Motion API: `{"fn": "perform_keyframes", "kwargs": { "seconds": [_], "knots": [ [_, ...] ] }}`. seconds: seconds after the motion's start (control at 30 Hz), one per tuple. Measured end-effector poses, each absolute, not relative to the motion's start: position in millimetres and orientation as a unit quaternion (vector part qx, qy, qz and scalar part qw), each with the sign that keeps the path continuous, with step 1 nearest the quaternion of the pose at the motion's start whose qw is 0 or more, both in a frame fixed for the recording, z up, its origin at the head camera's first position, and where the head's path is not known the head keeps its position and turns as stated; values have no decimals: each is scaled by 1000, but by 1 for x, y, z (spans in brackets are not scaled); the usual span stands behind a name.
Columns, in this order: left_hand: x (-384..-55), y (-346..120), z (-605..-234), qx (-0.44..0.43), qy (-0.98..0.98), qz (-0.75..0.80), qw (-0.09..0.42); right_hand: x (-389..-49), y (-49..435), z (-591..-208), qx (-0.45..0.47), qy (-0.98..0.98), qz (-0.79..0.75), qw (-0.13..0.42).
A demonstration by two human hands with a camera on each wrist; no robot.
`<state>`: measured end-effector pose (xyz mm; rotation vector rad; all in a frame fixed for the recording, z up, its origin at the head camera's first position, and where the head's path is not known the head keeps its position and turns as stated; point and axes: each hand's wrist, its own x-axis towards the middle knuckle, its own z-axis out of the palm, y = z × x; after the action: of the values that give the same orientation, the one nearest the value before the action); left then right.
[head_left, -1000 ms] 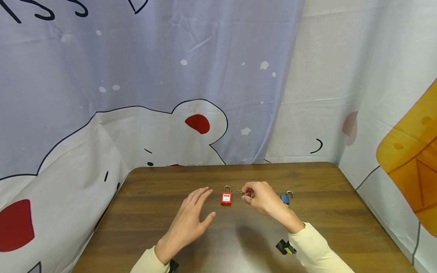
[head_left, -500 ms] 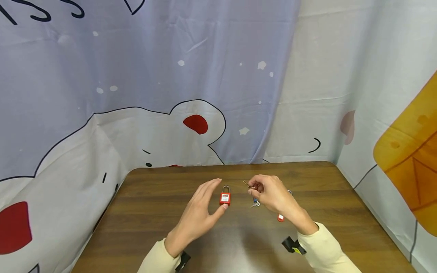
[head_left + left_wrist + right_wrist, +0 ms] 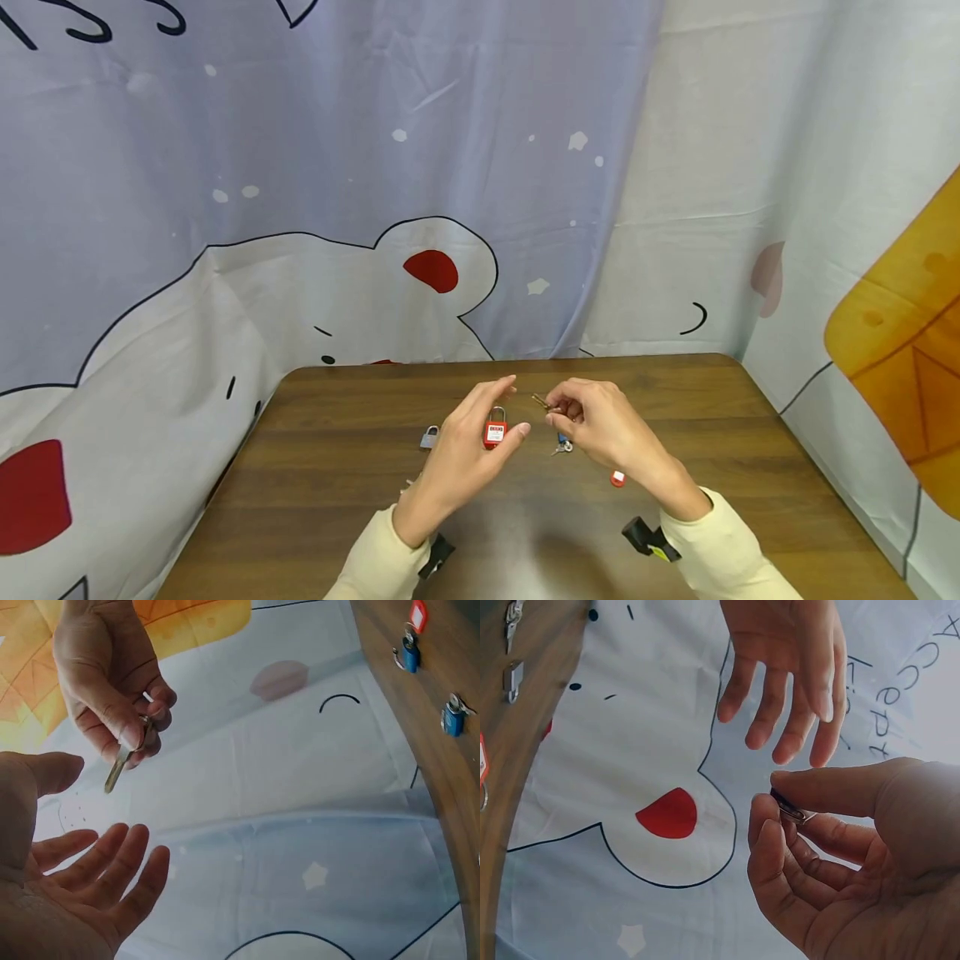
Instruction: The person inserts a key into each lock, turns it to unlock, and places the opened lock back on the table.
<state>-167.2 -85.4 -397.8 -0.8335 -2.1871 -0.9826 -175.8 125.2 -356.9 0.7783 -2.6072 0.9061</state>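
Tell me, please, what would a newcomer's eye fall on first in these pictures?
Probably the large cartoon-printed fabric backdrop, with its bold orange shape at the right edge of the head view. Next, likely the bright red padlock on the wood-grain table, which shows between the thumb and forefinger of the left hand. Then the brass-coloured key pinched in the right hand.

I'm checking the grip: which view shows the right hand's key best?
The left wrist view: close up, the key juts plainly from the right hand. The head view shows it small; in the right wrist view, fingers hide most of it.
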Motion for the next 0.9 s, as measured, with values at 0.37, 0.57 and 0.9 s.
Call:
{"fn": "perform_keyframes", "kwargs": {
  "seconds": [0.37,0.57,0.9],
  "knots": [
    [-170,-72,-394,-342,-783,-408,321,-165,125,-348,288,-893,315,143],
    [-171,-70,-394,-361,-767,-409,338,-163,125,-345,302,-890,313,138],
    [-170,-70,-394,-372,-755,-412,348,-162,125,-344,309,-889,312,128]
  ]
}}
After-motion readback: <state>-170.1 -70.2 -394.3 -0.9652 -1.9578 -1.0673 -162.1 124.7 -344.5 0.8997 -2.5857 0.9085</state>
